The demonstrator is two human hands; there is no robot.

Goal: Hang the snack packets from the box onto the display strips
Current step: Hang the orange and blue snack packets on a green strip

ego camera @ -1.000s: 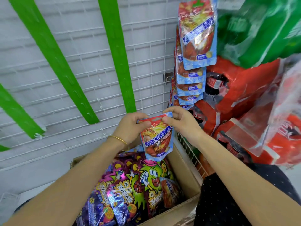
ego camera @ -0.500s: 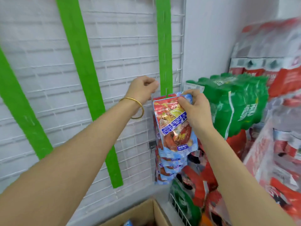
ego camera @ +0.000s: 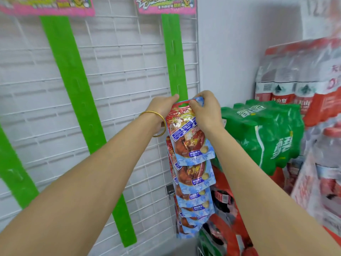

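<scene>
A white wire rack (ego camera: 120,71) fills the wall, and a green strip (ego camera: 175,58) hangs on it at twelve o'clock. The snack packet (ego camera: 188,137) sits at the strip's lower end, with hung packets (ego camera: 195,182) at six. The right hand (ego camera: 206,111) has its grip pinched on the packet's top. The left hand (ego camera: 160,109), at nine, touches the strip, but I cannot tell its grip.

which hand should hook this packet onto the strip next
Right. The right hand pinches the packet by its top, right at the green strip; the left hand only sits at the strip's edge, likely steadying it.
</scene>
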